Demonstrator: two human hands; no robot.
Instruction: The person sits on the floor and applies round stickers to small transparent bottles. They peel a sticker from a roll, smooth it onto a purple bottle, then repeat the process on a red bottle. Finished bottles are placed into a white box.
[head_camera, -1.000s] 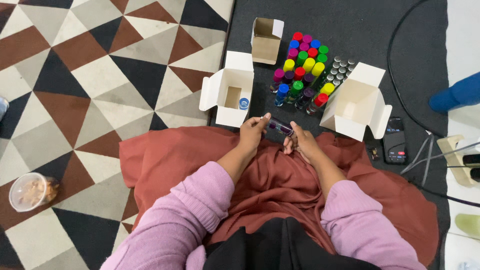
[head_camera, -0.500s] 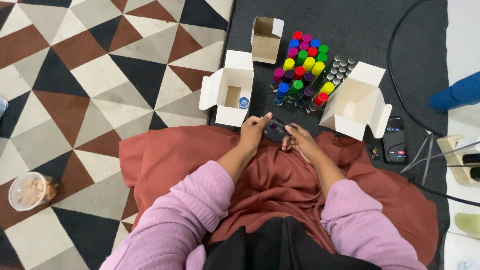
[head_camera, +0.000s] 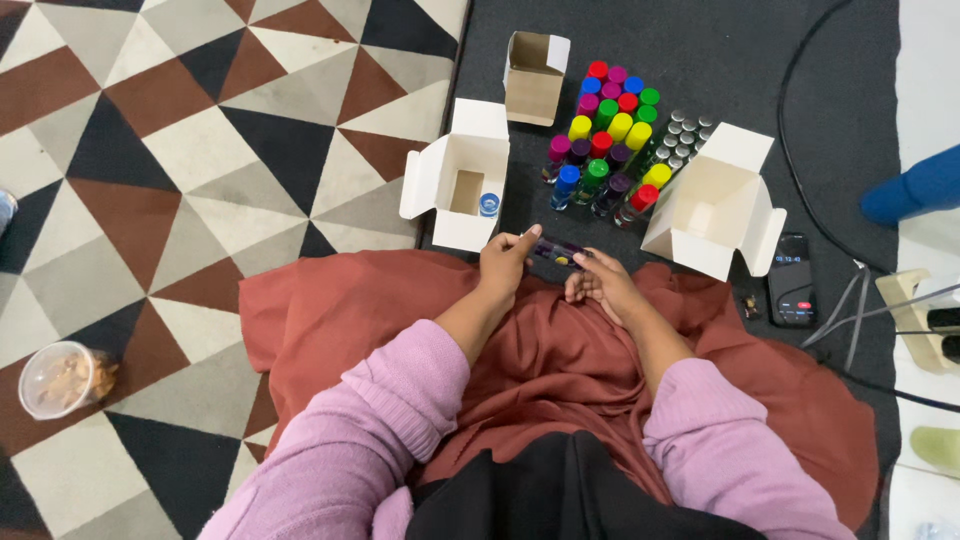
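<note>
Seen from above: left hand (head_camera: 505, 262) and right hand (head_camera: 598, 284) pinching opposite ends of a small dark vial (head_camera: 558, 252), held level over a rust-red skirt (head_camera: 560, 350). Just ahead on the dark mat (head_camera: 800, 90), colour-capped vials (head_camera: 610, 130) clustered between open white boxes (head_camera: 462, 175), within easy reach.

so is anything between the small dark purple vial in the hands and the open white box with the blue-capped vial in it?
Nothing visible. Both hands, left hand and right hand, hold the small dark purple vial just below and right of the open white cardboard box; only bare dark mat lies between.
</note>
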